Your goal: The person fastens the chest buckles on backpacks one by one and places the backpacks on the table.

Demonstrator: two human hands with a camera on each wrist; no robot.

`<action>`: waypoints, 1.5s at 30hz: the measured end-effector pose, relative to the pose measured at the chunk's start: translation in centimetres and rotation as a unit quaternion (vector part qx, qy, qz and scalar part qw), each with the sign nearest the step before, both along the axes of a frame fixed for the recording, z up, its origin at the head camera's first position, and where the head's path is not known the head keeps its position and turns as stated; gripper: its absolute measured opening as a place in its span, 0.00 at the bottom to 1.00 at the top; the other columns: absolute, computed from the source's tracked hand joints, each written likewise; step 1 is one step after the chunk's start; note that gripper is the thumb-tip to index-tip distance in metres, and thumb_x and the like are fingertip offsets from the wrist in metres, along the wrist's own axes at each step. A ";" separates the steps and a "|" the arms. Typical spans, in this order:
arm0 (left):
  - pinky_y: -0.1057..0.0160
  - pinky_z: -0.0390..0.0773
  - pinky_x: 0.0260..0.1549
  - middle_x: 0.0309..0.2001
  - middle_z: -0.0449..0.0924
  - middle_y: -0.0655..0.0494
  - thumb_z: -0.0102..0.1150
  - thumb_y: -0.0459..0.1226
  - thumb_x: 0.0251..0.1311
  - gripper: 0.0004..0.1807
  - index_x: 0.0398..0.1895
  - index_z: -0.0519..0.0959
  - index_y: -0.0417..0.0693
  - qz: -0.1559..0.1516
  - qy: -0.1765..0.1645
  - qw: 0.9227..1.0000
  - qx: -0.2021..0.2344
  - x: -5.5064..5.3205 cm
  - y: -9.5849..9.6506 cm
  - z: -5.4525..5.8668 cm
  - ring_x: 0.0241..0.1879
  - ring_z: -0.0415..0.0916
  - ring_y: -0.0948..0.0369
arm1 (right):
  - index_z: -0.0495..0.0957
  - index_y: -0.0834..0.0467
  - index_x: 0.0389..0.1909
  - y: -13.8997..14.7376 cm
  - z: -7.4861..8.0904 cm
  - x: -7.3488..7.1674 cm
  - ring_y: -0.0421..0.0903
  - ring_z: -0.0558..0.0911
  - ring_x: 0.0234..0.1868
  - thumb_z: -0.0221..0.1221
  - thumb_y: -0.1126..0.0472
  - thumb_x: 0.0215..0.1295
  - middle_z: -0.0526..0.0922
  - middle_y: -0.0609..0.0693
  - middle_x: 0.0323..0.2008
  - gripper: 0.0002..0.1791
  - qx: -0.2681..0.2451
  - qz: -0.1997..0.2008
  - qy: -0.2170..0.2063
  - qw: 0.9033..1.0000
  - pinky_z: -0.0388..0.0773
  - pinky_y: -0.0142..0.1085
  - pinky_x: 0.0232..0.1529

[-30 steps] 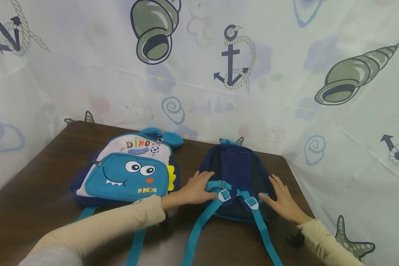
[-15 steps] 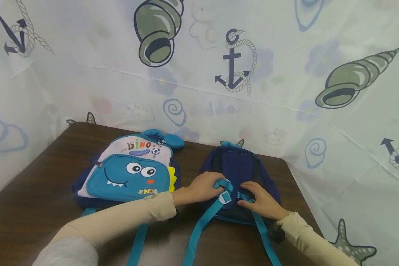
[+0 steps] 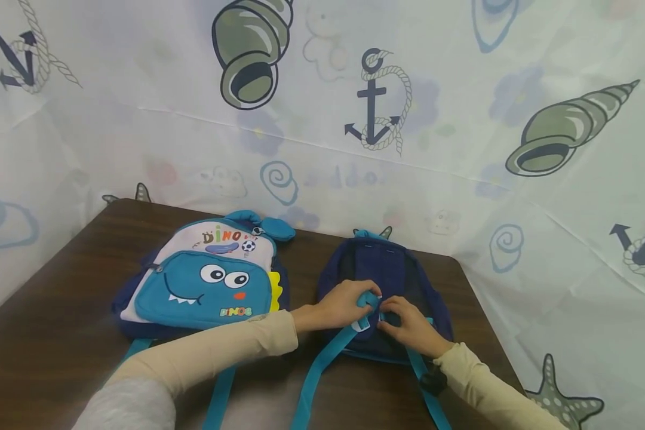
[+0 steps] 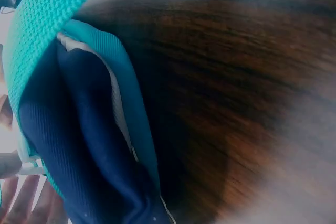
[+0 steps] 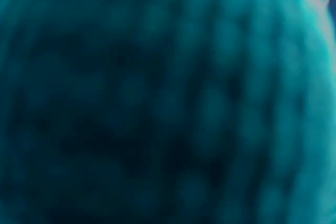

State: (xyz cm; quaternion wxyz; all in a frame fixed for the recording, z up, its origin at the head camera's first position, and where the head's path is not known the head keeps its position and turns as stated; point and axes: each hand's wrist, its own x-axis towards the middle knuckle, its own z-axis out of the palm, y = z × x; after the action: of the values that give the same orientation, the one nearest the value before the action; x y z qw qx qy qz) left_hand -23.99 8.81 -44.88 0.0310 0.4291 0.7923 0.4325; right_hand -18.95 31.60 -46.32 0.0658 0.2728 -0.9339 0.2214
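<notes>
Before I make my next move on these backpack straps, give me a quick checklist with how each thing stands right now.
1. Navy backpack lying back panel up: ok.
2. Left hand gripping a teal strap near the white buckle: ok.
3. Right hand gripping the other strap: cannot tell; its fingers cover the spot.
4. Dinosaur backpack apart from the navy one: ok, a strip of table shows between them.
5. Right wrist view clear enough to check by: not ok, blurred teal material fills most of it.
</notes>
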 end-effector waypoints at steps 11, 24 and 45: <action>0.74 0.78 0.35 0.47 0.84 0.53 0.58 0.32 0.68 0.15 0.57 0.78 0.46 -0.002 -0.030 1.000 -0.004 -0.1 0.4 -0.1 0.35 0.78 0.67 | 0.82 0.60 0.44 0.0 0.1 -0.5 0.48 0.80 0.48 0.67 0.64 0.63 0.82 0.50 0.45 0.10 -0.005 0.024 0.002 1.000 0.81 0.44 0.50; 0.73 0.77 0.48 0.65 0.75 0.52 0.51 0.28 0.71 0.28 0.73 0.64 0.48 -0.105 0.036 0.993 -0.045 -0.1 0.8 -0.2 0.54 0.79 0.62 | 0.80 0.60 0.54 0.4 0.3 -0.5 0.44 0.79 0.47 0.65 0.67 0.63 0.82 0.51 0.48 0.18 -0.012 0.058 0.038 0.998 0.80 0.39 0.48; 0.71 0.78 0.42 0.47 0.78 0.52 0.57 0.37 0.71 0.14 0.56 0.80 0.43 0.004 0.126 0.990 -0.065 -0.8 -1.4 1.7 0.42 0.75 0.64 | 0.83 0.55 0.42 2.2 2.6 0.2 0.41 0.78 0.45 0.66 0.66 0.63 0.81 0.43 0.42 0.08 -0.011 -0.029 -0.004 1.000 0.80 0.38 0.46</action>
State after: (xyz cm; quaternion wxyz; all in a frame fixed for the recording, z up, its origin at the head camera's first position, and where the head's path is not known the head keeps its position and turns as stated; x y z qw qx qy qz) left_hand -24.77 7.45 -43.20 -0.0431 0.4745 0.8179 0.3226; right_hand -18.79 33.84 -43.77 0.0715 0.2440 -0.9392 0.2306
